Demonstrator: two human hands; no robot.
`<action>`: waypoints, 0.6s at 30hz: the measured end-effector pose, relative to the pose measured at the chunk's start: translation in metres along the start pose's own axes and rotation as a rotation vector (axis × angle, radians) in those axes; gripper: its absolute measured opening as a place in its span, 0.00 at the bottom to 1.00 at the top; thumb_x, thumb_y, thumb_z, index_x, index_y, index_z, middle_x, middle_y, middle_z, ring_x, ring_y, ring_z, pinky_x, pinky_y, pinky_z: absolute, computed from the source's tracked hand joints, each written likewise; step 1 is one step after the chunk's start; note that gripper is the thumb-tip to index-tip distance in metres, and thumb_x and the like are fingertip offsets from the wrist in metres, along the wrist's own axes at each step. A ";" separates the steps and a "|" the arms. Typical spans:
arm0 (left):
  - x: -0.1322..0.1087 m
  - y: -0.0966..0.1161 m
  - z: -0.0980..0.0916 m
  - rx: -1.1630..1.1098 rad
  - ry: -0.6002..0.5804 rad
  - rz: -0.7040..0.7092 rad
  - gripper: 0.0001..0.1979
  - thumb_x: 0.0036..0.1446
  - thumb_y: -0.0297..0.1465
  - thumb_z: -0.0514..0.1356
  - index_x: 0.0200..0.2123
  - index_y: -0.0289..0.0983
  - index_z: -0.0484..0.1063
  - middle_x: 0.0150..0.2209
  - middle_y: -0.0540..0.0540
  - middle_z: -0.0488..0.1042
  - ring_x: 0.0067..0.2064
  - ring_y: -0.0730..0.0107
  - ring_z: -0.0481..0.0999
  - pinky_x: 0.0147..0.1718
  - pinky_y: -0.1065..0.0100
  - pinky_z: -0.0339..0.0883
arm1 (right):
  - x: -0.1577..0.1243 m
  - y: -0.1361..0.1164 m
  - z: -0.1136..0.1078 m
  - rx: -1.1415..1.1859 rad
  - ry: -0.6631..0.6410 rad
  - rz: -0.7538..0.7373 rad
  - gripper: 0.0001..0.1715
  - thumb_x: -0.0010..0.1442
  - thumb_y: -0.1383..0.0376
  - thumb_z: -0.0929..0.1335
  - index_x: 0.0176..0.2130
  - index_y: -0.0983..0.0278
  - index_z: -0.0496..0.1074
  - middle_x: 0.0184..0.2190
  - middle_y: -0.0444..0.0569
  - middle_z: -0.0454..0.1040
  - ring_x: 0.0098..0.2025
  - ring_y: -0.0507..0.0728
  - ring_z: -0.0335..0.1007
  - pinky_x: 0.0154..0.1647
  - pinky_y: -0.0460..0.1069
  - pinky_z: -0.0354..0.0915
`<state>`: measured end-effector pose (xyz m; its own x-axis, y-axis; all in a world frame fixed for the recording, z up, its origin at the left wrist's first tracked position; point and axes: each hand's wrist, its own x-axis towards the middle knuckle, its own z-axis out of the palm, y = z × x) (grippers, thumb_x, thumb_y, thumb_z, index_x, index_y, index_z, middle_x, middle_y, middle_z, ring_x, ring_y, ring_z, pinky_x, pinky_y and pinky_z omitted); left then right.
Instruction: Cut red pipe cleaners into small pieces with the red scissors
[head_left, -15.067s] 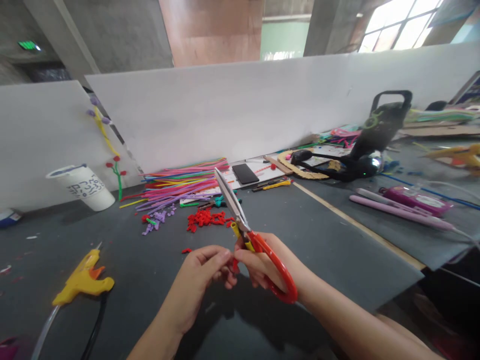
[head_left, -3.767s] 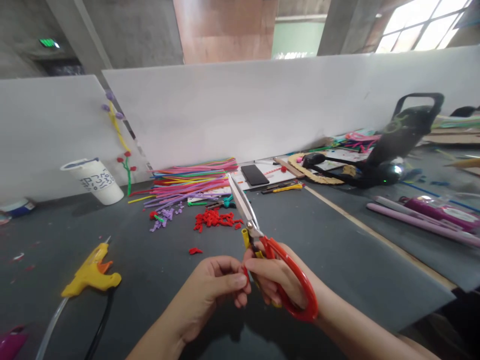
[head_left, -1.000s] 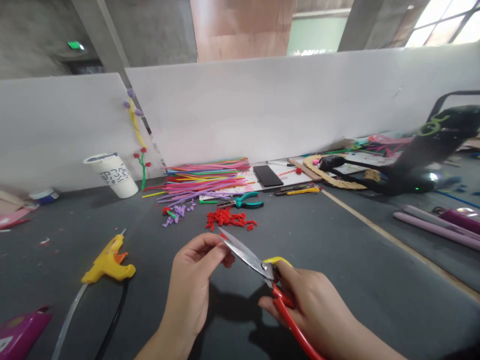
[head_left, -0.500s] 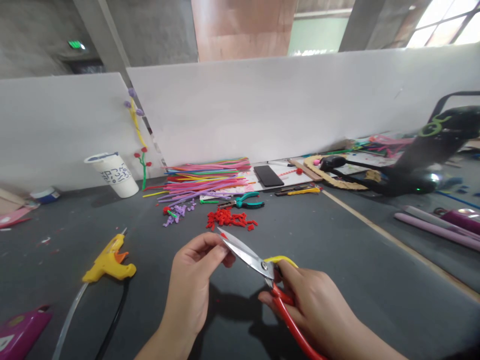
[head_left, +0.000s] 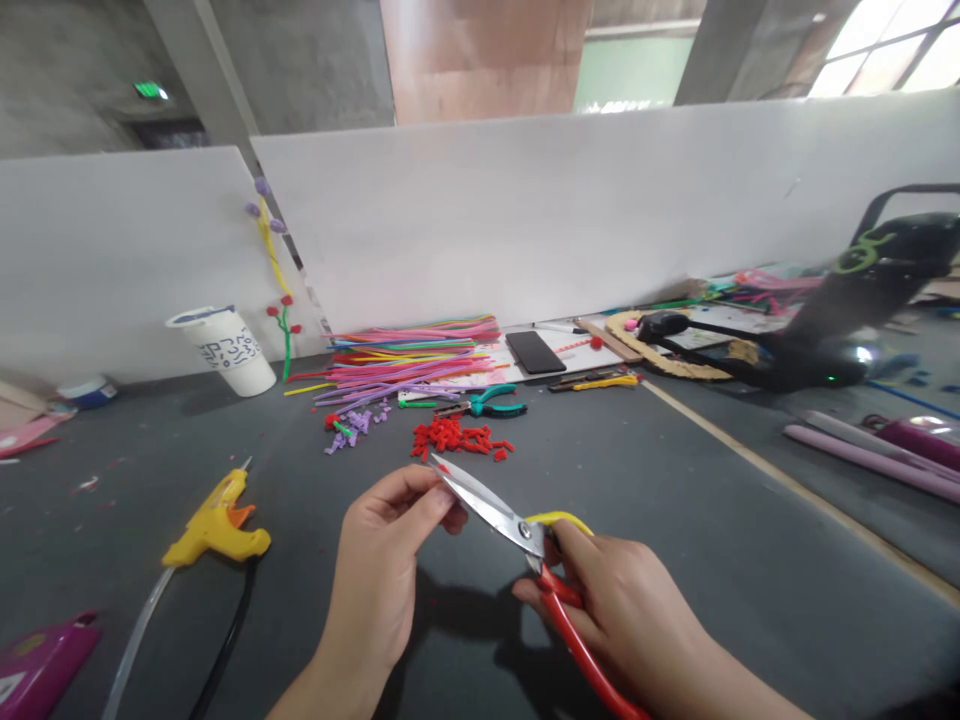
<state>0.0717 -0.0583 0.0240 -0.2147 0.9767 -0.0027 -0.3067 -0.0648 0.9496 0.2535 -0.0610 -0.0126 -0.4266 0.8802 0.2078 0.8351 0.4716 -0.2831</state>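
My right hand (head_left: 615, 610) grips red-handled scissors (head_left: 525, 560) by the handles, with the steel blades pointing up and left. The blade tips meet my left hand (head_left: 390, 540), whose thumb and forefinger pinch a small red piece (head_left: 444, 468) that barely shows. A bit of yellow (head_left: 555, 520) lies by the scissors' pivot; I cannot tell what it is. Both hands hover low over the dark grey table (head_left: 675, 500). A heap of short red cut pieces (head_left: 457, 438) lies just beyond them.
Farther back lie a bundle of coloured pipe cleaners (head_left: 405, 360), green-handled pliers (head_left: 487, 402), a black phone (head_left: 534, 351) and purple bits (head_left: 352, 425). A yellow glue gun (head_left: 217, 522) with its cable rests at left, a white cup (head_left: 223, 350) behind it. White boards wall the table's far side.
Seconds ago the scissors pointed upward with both hands close together at the handles. Now the blades are tilted left to my left fingertips. Over the last second almost nothing has shifted.
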 end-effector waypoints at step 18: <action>0.002 0.000 -0.004 -0.008 -0.022 0.026 0.02 0.44 0.26 0.62 0.25 0.37 0.74 0.21 0.53 0.73 0.24 0.77 0.69 0.27 0.75 0.63 | 0.002 0.001 0.002 -0.006 0.020 -0.010 0.25 0.54 0.44 0.56 0.26 0.62 0.60 0.16 0.44 0.68 0.17 0.54 0.64 0.18 0.45 0.47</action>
<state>0.0674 -0.0569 0.0229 -0.2026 0.9788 0.0289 -0.3087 -0.0919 0.9467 0.2529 -0.0590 -0.0143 -0.4283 0.8741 0.2291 0.8329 0.4802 -0.2752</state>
